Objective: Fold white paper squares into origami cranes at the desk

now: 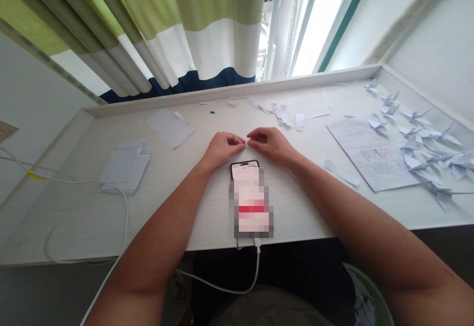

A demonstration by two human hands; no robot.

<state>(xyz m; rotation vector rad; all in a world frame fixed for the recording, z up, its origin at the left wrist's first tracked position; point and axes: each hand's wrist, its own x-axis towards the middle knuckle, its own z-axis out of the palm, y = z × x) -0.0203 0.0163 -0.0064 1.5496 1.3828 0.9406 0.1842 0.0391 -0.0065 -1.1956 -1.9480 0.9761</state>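
Over the middle of the white desk (200, 207), my left hand (224, 148) and my right hand (273, 145) meet with their fingertips almost touching. Both are closed in a pinch on a small piece of white paper (247, 143), mostly hidden by the fingers. Just below them a phone (252, 192) lies face up, its lit screen partly blurred. Several folded paper cranes (414, 133) crowd the right side, some resting on a printed sheet (359, 148). Left of my hands are loose white sheets (172, 128) and a stack of white paper (124, 170).
Paper strips and scraps (283, 114) lie along the back, near a tiny blue piece (212, 112). A white cable (258, 274) runs from the phone over the front edge; another cable (126, 207) crosses the left side. A green bin (383, 296) with paper stands below right.
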